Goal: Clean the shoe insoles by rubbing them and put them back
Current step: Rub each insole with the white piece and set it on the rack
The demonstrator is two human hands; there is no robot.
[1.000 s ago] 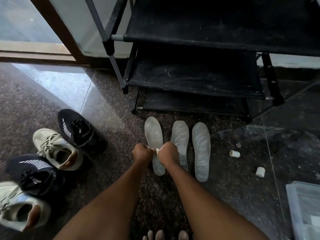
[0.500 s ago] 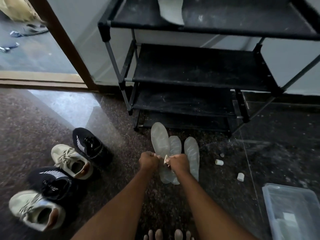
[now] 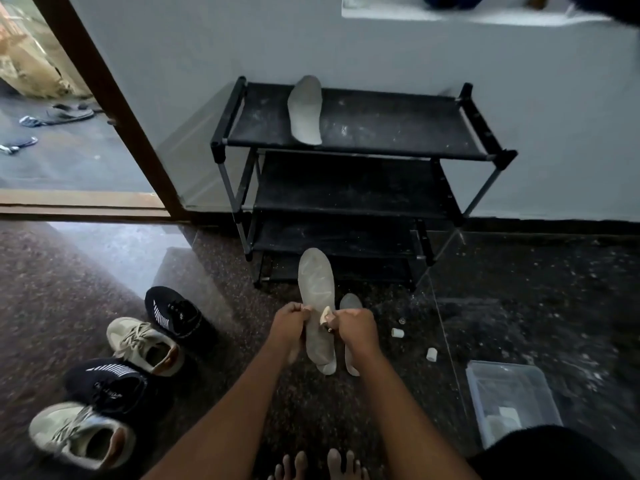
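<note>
Left hand (image 3: pixel 290 321) grips the pale oblong insole (image 3: pixel 317 289); right hand (image 3: pixel 357 328) pinches a crumpled wipe (image 3: pixel 326 314).

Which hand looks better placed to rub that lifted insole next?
Probably the right hand: it pinches a small pale wipe against the long grey shoe insole, while the left hand grips the insole's edge and steadies it.
</note>
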